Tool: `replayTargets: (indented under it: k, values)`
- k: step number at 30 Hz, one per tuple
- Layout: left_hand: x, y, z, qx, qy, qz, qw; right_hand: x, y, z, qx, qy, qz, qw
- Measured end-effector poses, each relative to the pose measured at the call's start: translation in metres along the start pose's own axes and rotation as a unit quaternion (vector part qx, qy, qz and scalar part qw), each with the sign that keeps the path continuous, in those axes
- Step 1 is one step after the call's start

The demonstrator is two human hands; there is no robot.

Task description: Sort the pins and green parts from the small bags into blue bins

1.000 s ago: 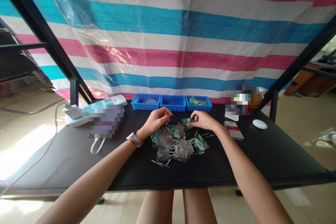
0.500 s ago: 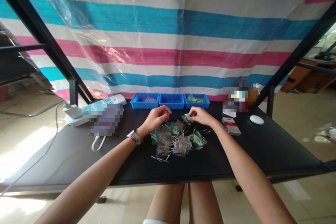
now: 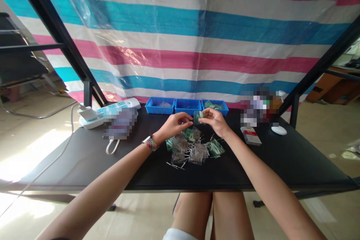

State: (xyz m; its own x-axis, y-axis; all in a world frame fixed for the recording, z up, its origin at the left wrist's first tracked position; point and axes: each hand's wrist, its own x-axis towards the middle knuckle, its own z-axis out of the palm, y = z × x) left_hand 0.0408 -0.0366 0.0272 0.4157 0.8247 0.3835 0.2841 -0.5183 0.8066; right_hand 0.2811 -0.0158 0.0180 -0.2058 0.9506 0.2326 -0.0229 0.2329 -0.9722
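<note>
In the head camera's view, my right hand pinches a small green packet by its right side, thumb and fingers closed on it, on the near side of the middle blue tray, toward that tray's right end. My left hand, also on the tray's near side, curls with thumb close to fingertips just left of the packet; whether those fingers grip anything, I cannot tell. The packet sits between my two hands, directly to the right of my left fingertips. It looks nearly square, so I can make out no clear long axis; my right hand is the nearer, being already on it.

Closer to me than the middle tray, clear packets, other green packets and thin metal pins lie heaped on the black table. Flanking the middle tray are a left blue tray and a right blue tray.
</note>
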Motion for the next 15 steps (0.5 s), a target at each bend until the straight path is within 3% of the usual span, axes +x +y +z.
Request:
replayTargets:
  k: [7, 15]
  values:
    - [0.0, 0.002, 0.007, -0.035, -0.009, -0.013, 0.999, -0.004, 0.001, 0.005, 0.0, 0.025, -0.006, 1.0]
    - [0.0, 0.008, 0.013, -0.018, 0.022, 0.019, 0.999, -0.011, -0.001, 0.012, -0.001, 0.011, 0.013, 1.0]
